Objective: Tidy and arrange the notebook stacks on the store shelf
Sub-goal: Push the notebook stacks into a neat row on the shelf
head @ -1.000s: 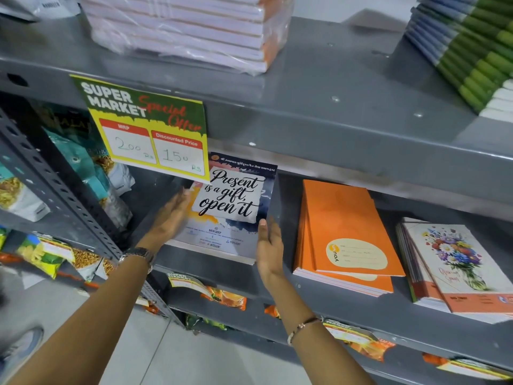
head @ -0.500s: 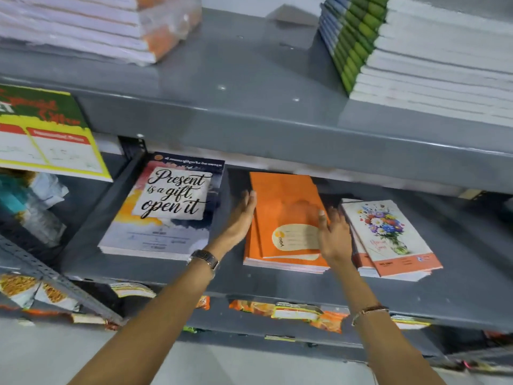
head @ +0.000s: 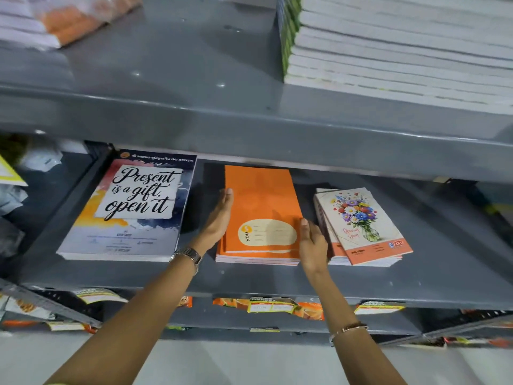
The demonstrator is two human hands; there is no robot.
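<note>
Three notebook stacks lie on the grey middle shelf. The orange notebook stack sits in the centre, squared up. My left hand presses flat against its left edge, fingers straight. My right hand presses flat against its right edge near the front corner. Left of it lies the "Present is a gift, open it" stack. On the right is the floral-cover stack, fanned and uneven. Neither hand grips anything.
The upper shelf carries a plastic-wrapped orange pile at left and a tall green-spined pile at right. Snack packets hang along the lower shelf. A yellow price sign corner shows at far left.
Both hands left the "Present is a gift" stack and moved right to the orange stack, closing in on its two sides. The orange stack now looks straighter.
</note>
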